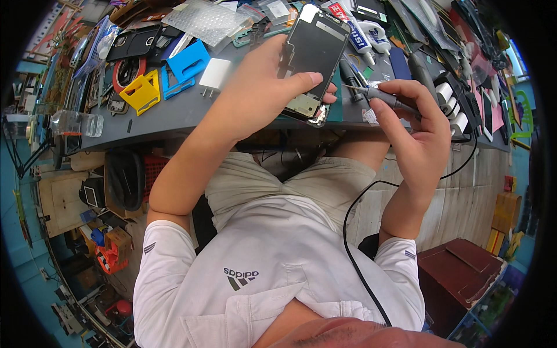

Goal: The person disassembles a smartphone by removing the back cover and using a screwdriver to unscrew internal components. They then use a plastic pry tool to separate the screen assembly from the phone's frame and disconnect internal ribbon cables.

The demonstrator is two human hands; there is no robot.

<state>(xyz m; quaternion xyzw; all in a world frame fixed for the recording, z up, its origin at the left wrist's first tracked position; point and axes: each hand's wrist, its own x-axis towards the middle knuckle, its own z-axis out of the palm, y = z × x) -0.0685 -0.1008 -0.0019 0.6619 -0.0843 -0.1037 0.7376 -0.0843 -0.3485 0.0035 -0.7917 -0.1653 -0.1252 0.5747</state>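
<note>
Your left hand [261,90] is clamped on a black, flat, phone-shaped assembly with a silvery metal plate at its near end [316,52]; your thumb presses on its face and your fingertips show past its right edge. The assembly is at the front edge of the desk, tilted so that its far end leans right. Your right hand [419,113] is closed in a pinch around a grey pen-shaped tool with a thin pointed tip [383,97], thumb against fingers along the handle. The tip points left, near the assembly's right edge, with a gap between the two in this view

Just left of your left wrist, a white square charger with metal prongs [214,74] lies on the dark grey desk [174,113]. Further left are a bright blue plastic holder [194,60] and a yellow plastic holder [145,88]. Beyond your left hand, a sheet of clear bubble wrap [203,22] is spread out. Past the assembly's far right side lie a white, blue and red tube [355,36] and a white plastic bottle [377,37]. Right of your right hand, white plugs [445,93] sit in a row. At the desk's left end, a clear plastic bottle [78,123] lies on its side
</note>
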